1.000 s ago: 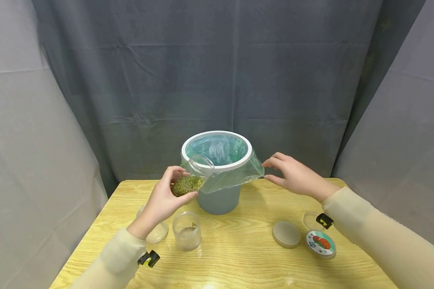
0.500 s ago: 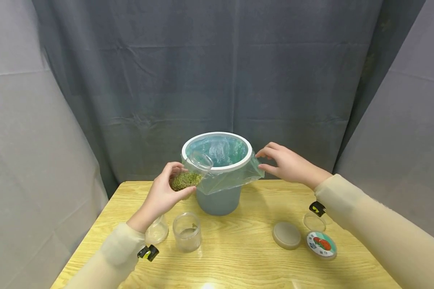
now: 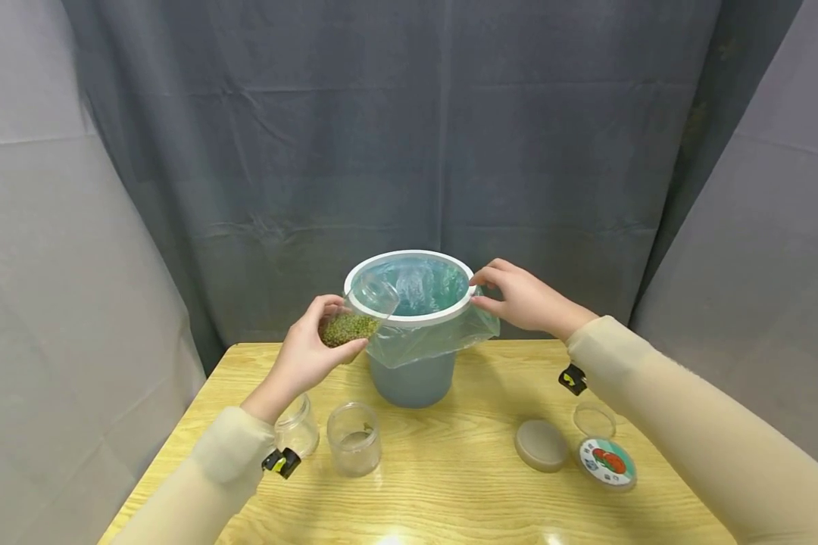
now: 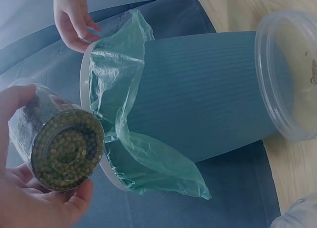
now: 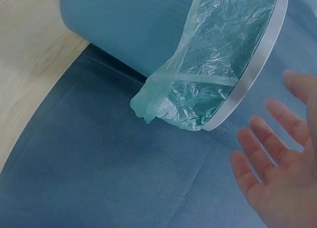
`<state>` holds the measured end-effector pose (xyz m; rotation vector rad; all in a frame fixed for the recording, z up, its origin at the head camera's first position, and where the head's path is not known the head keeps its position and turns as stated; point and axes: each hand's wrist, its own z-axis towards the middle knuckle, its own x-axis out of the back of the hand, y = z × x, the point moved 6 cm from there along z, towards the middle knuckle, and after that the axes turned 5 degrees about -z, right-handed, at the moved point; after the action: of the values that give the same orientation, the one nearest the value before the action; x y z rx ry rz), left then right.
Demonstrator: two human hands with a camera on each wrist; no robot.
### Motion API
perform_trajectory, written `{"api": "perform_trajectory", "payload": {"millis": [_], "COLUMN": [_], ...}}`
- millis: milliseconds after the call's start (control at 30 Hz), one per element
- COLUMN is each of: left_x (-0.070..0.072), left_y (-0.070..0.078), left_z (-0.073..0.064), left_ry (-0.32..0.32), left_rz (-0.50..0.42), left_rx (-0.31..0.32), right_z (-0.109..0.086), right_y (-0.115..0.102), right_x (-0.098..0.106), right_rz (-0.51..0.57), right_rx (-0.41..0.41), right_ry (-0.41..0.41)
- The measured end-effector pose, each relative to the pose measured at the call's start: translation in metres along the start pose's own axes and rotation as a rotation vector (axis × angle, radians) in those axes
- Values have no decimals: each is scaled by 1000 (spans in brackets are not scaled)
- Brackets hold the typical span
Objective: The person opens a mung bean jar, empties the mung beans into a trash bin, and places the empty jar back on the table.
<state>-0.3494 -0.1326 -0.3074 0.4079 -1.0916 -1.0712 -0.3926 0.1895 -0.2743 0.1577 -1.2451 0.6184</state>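
My left hand grips a clear jar partly filled with small green beans. The jar tilts, its mouth over the near-left rim of a blue-grey trash bin. In the left wrist view the beans show through the jar's base, with fingers and thumb around its side. A thin green bin liner lines the bin and hangs over its white rim. My right hand is by the right side of the rim. Its fingers are spread and hold nothing in the right wrist view.
Two clear jars stand front left: one jar with dark specks inside, and another jar partly behind my left wrist. At right lie a beige lid, a clear lid and a tomato-printed lid. A grey curtain hangs behind.
My left hand has raised the jar slightly and moved it a little to the left. My right hand has moved up and left from the loose edge of the liner to the bin's rim.
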Motion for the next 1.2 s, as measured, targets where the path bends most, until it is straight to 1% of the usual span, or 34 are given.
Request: {"api": "perform_trajectory", "payload": {"millis": [133, 333, 500, 700, 867, 1000, 1200], "left_x": [-1, 0, -2, -1, 2, 6, 8], "left_y": [2, 6, 6, 5, 2, 0, -6], "left_z": [3, 8, 11, 17, 21, 23, 28], "left_ry": [-10, -9, -14, -10, -3, 3, 1], "left_rz": [1, 1, 7, 24, 38, 45, 62], "left_rx": [4, 12, 33, 34, 35, 36, 53], "right_z": [5, 13, 19, 30, 39, 44, 48], "right_y": [6, 8, 8, 12, 12, 9, 8], "right_x": [-1, 1, 1, -1, -2, -1, -5], "right_rz": [15, 14, 11, 23, 20, 0, -36], "right_rx": [-41, -37, -47, -87, -101, -105, -123], "right_ry": [4, 18, 14, 14, 25, 8, -44]}}
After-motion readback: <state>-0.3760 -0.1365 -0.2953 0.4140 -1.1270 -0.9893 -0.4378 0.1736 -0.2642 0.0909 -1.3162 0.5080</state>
